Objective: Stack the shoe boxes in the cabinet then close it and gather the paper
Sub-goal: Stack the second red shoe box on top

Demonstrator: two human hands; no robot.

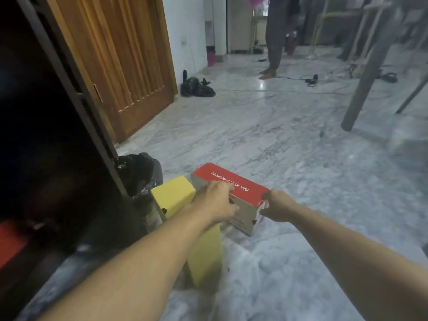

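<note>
A shoe box with a red lid and white sides lies on the marble floor. My left hand grips its near left edge, fingers curled over the lid. My right hand grips its near right corner. A yellow shoe box lies just left of it, partly under my left forearm. The dark cabinet stands open at the left, its inside too dark to make out, with something red low inside.
A black plastic bag sits by the cabinet's door edge. A wooden door is behind it, more black bags by the wall. A person stands at the back. Table legs and cables are at the right.
</note>
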